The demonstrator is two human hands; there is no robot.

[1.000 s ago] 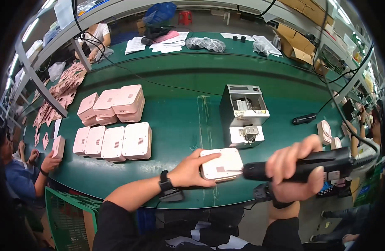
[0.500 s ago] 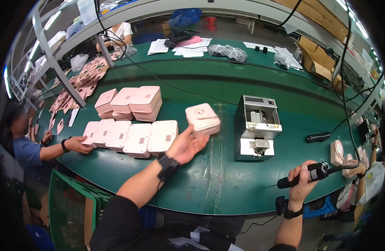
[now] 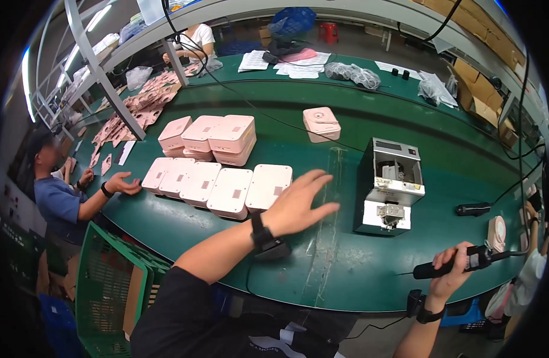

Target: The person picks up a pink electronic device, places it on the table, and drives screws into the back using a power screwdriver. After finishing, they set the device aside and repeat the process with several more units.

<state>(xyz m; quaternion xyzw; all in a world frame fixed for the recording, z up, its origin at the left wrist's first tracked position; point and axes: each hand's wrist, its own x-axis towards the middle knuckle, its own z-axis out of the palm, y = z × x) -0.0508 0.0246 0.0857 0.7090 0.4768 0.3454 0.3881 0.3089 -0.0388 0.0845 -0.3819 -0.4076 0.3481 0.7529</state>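
My left hand (image 3: 299,201) is open over the table, fingers spread and holding nothing, beside the nearest box of a row of pale pink boxes (image 3: 229,192). Beyond it, apart from the fingers, a single pink box (image 3: 322,124) with a round part on top rests on the table. Farther left, more pink boxes (image 3: 231,132) are stacked in two layers. My right hand (image 3: 453,269) is wrapped round a black electric screwdriver (image 3: 426,272), its thin bit pointing left. Between my hands stands a black and silver screw feeder (image 3: 393,188).
A black handheld tool (image 3: 473,209) and a round-topped pink box (image 3: 497,232) lie at the right. A co-worker's hand (image 3: 124,184) reaches near the row's left end. A green crate (image 3: 110,286) stands at the front left. A metal post (image 3: 114,89) and hanging cables border the bench.
My left hand has let go of the pink box, which now rests farther back on the table. The co-worker's hand has come off the row's left box. The whole view has shifted slightly.
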